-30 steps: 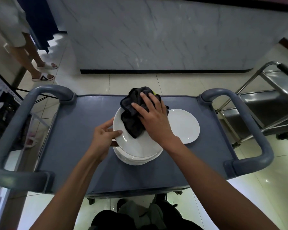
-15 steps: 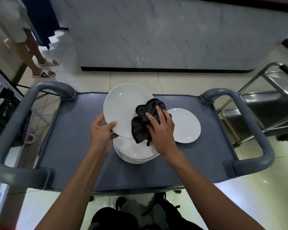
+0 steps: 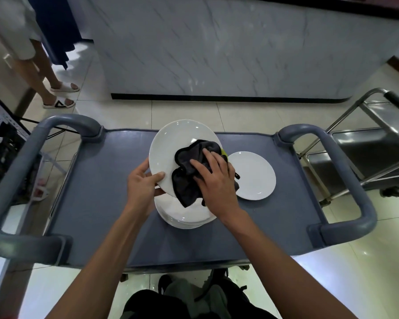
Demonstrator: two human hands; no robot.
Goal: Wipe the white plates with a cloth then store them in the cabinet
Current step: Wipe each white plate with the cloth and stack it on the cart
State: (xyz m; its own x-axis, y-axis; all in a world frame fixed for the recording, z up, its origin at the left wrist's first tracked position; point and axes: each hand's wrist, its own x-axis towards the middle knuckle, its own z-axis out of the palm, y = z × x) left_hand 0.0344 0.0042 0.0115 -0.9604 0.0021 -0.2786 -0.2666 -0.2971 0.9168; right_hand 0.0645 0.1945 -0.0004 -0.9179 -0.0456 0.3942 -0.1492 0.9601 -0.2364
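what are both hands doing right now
Left hand: grips the edge of the tilted white plate, thumb on top.
Right hand: fingers spread, pressing the dark cloth onto that plate.

1. A restaurant or canteen service area, by its fittings.
2. A grey plastic service cart [image 3: 97, 180] carries stacked white plates [image 3: 184, 215].
3. A steel trolley [image 3: 366, 153] stands right of the hands.
4. A marble-fronted counter [image 3: 217, 54] lies beyond, over a tiled floor [image 3: 366, 261].

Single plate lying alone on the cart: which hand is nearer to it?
Right. The right hand presses the cloth just beside the single plate; the left hand grips the raised plate farther away.
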